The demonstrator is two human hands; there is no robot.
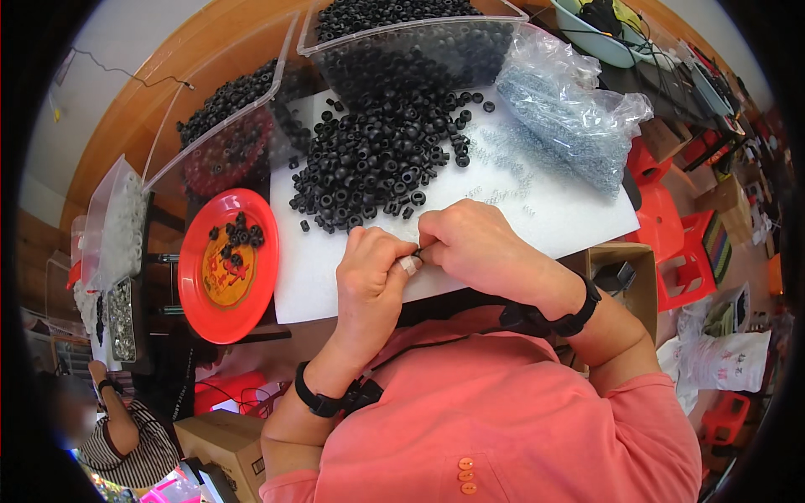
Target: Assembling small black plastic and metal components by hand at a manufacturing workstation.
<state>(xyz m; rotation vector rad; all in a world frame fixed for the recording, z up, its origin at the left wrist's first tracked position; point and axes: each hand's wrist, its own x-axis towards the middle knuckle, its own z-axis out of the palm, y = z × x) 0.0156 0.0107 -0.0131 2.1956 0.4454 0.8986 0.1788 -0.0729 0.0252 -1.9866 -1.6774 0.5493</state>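
Both hands meet over the near edge of the white sheet [306, 281], mid-width. Left hand [369, 272]: thumb and fingers pinched nearly together on a small dark piece [417, 251], white wrap on one digit. Right hand [470, 243]: fingers curled in, tips closed against the same piece from the right. Mostly covered by fingertips, so can't tell its shape or which hand carries it.

Edges: sheet's near edge runs just short of the pink shirt [503, 402]. Far side is walled by a clear bin [495, 54] of black parts, second clear bin [210, 140] at far left. Heap of black ring-shaped parts [369, 159] sits just beyond the hands, so forward reach is tight. Red plate [191, 277] borders the sheet's left edge, a few black parts on it. Bare white shows between plate and left hand, and from right hand out to the right edge. Loose small coils [503, 163] lie far right of the hands, beside a clear bag [558, 109] full of them. Open carton [644, 281] below the near right edge.

Markings: red print on the plate's orange centre; red characters on a white bag [738, 360] at far right, small and warped.
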